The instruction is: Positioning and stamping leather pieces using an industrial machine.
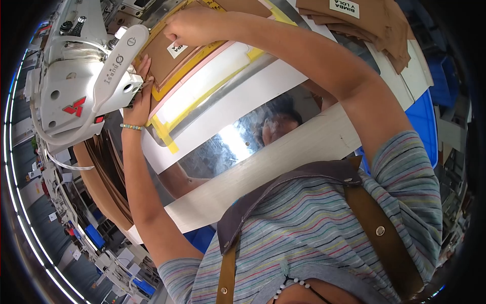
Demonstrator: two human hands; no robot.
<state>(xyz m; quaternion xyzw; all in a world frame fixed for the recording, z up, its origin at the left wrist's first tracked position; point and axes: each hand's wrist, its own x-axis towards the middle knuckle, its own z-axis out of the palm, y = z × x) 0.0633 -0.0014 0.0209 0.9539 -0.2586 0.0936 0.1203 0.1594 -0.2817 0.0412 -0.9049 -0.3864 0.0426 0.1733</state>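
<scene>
A flat brown panel (167, 68) with a small white label (176, 49) lies inside a yellow-edged frame (174, 81) on the sewing machine's work surface. Over the label my right hand (190, 28) is closed, fingers curled down against the panel; what they pinch, if anything, is hidden. At the panel's left edge, beside the white machine head (76, 96), rests my left hand (144, 88). Its visible fingers are stretched out, while the machine partly covers the hand. White sheeting with yellow tape (202, 111) lies on the near side of the frame.
Brown labelled panels (349, 23) are stacked at the far right. More brown pieces (104, 172) stand left of my left forearm. A shiny metal plate (238, 139) lies before me, and a blue bin (422, 126) is at the right. A grey controller arm (119, 66) juts from the machine.
</scene>
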